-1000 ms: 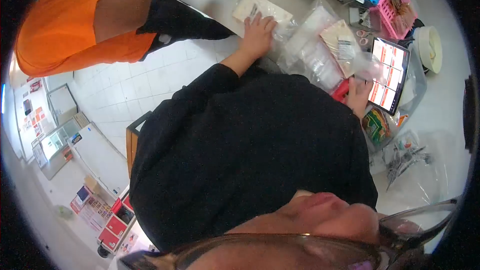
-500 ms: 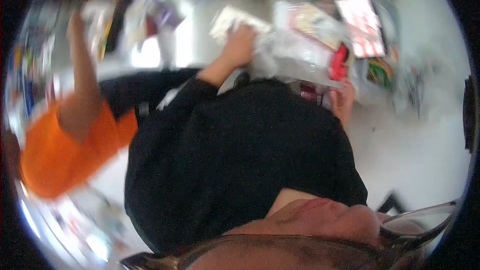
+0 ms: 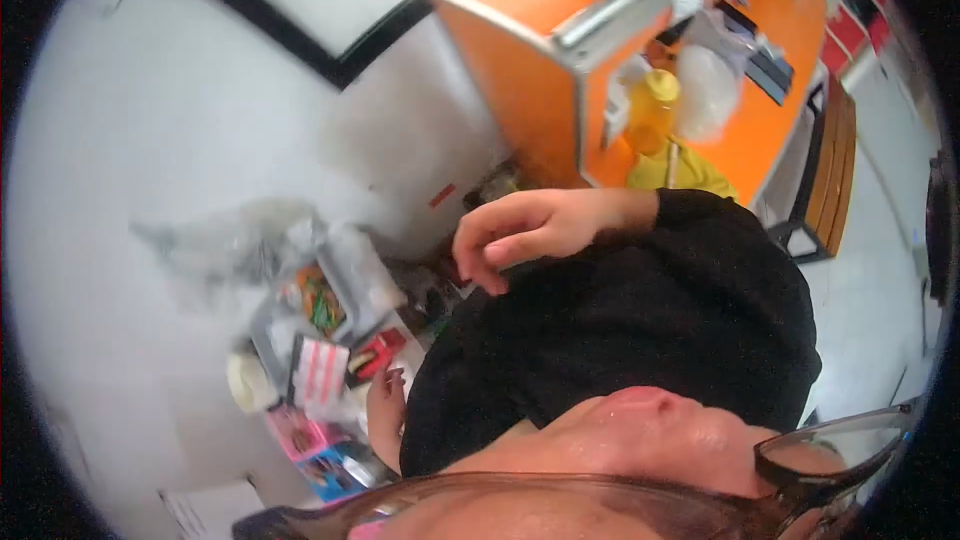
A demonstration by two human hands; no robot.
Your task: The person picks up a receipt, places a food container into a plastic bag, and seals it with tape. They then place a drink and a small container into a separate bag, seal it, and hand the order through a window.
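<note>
My right hand [image 3: 535, 228] is raised before my chest, reaching in from the right with loosely bent fingers and nothing visible in it. Lower left, my left hand [image 3: 386, 405] has its fingers slightly apart, just below a red object [image 3: 378, 352]. It does not clearly grip anything. Beside the red object lies a package with pink and white stripes [image 3: 322, 376]. A grey tray [image 3: 268, 332] behind it holds a pack with orange and green contents [image 3: 318, 300].
An orange counter [image 3: 520, 90] stands ahead, with a yellow-capped bottle [image 3: 655, 105], a whitish plastic bag [image 3: 708, 90] and a yellow cloth-like item [image 3: 690, 175]. A wooden-slatted bench [image 3: 835, 175] is at the right. A white roll-like object [image 3: 248, 383] lies far left.
The view has swung to the right, bringing in the orange counter. My right hand has risen in front of my chest. My left hand has left the pale packet and is now near the red object.
</note>
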